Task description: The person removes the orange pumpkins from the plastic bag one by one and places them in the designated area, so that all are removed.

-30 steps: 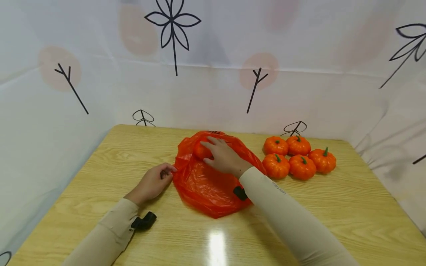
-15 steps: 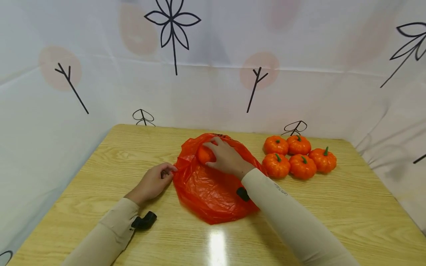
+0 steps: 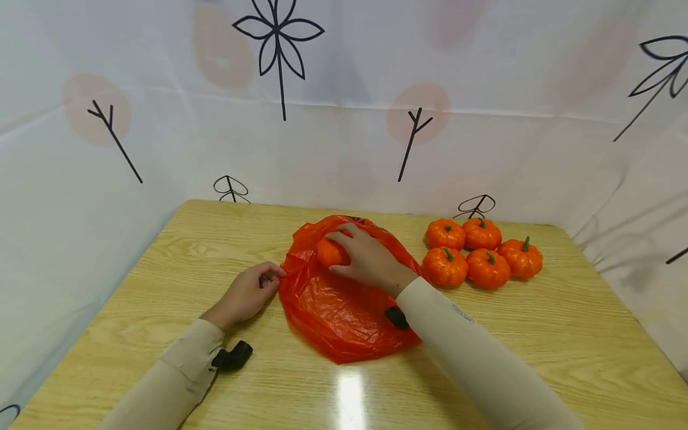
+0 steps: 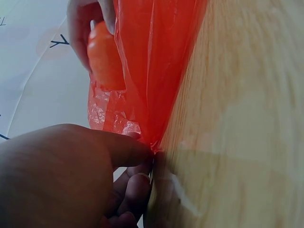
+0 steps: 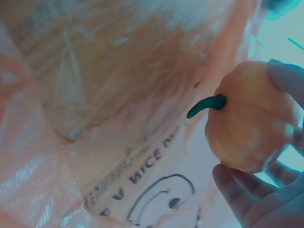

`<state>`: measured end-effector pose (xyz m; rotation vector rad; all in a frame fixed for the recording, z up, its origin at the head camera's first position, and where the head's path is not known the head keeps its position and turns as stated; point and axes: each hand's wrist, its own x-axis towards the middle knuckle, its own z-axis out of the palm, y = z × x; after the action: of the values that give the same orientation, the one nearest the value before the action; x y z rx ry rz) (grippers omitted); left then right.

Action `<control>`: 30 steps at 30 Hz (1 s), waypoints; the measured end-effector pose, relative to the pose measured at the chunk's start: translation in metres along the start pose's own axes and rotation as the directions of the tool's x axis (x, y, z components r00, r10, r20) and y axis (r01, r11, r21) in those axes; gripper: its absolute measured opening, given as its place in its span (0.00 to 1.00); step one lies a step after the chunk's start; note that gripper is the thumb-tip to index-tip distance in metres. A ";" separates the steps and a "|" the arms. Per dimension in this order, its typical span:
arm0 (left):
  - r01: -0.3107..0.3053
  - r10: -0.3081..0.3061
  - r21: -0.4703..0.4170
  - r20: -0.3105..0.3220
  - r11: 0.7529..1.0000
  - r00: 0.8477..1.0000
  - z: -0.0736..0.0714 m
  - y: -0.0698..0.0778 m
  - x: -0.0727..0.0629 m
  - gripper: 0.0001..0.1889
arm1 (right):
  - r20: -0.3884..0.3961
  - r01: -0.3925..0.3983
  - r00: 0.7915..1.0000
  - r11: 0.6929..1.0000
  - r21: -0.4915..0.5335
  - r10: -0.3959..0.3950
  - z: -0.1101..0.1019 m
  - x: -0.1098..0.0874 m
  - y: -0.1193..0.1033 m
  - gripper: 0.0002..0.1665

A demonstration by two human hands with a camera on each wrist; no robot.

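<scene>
A red plastic bag (image 3: pixel 338 310) lies spread with its mouth open in the middle of the table. My left hand (image 3: pixel 247 294) pinches the bag's left edge between thumb and fingers, which the left wrist view shows close up. Over the bag's opening, my right hand (image 3: pixel 368 257) grips a small orange pumpkin (image 3: pixel 330 253). In the right wrist view the pumpkin (image 5: pixel 251 116) has its green stem pointing away from the palm, with fingers and thumb around its sides. Printed letters and a smiley face show on the bag (image 5: pixel 161 194) there.
Several orange pumpkins with green stems, such as the near left one (image 3: pixel 445 267), stand grouped right of the bag on the wooden table (image 3: pixel 537 334). A white patterned cloth (image 3: pixel 344 143) hangs behind the table and along its sides.
My right hand has closed around the pumpkin in the bag and drawn slightly back with it. The bag's front edge has shifted a little nearer. My left hand stays in place.
</scene>
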<state>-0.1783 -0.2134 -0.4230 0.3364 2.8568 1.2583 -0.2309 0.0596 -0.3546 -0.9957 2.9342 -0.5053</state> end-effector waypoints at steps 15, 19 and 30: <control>0.000 0.000 0.022 0.003 1.000 1.000 -0.001 0.001 0.000 0.08 | -0.144 0.040 0.989 0.991 0.129 -0.021 -0.012 -0.054 -0.004 0.40; -0.004 0.004 0.020 0.003 1.000 1.000 -0.001 0.001 -0.001 0.09 | -0.175 0.031 0.985 0.983 0.183 0.002 -0.014 -0.067 -0.002 0.39; 0.008 -0.009 0.034 0.001 0.999 1.000 0.001 0.003 0.000 0.08 | -0.294 -0.010 0.950 0.950 0.311 0.106 -0.018 -0.098 0.007 0.36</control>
<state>-0.1779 -0.2111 -0.4213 0.3251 2.8784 1.2081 -0.1588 0.1289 -0.3495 -0.8548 2.9900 -1.1714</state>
